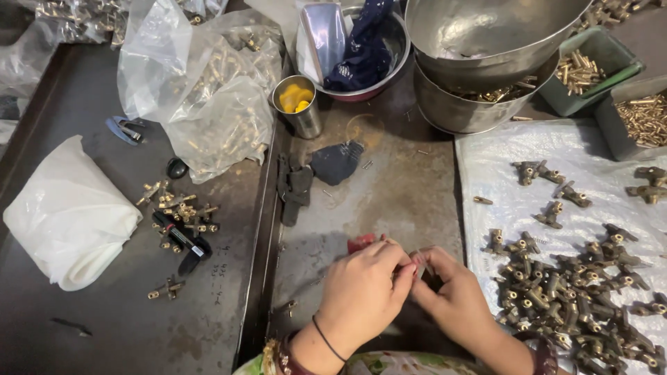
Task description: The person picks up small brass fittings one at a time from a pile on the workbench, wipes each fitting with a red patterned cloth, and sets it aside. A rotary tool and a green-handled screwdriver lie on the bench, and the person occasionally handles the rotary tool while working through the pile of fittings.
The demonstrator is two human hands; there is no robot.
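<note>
Both hands, left hand [361,288] and right hand [451,295], meet at the near edge of the dark metal counter [389,187], fingers closed around a small part, mostly hidden. It is probably hard, light and slippery like the brass fittings [577,298] piled right; pinch its body.

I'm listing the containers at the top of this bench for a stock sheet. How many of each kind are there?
Large steel bowls: 3, two stacked and one holding dark blue cloth
Small steel cup: 1, with yellow pieces inside
Green plastic bins: 2, both holding brass parts
Total: 6
</note>
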